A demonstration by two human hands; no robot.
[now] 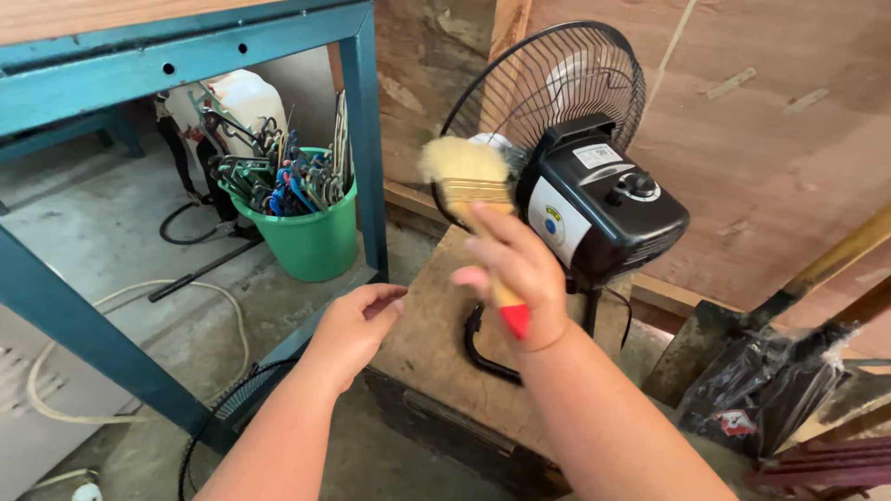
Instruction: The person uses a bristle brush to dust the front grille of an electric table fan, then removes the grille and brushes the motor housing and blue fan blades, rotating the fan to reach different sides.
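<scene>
We brush a black fan in a workshop.
Our right hand grips a pale-bristled, red-handled paintbrush against the fan's rear grille; our left hand hovers loosely curled, empty; white labels mark its motor housing.

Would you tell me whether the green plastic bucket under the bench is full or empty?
Full: the green plastic bucket brims with metal clamps and tools sticking above its rim.
</scene>
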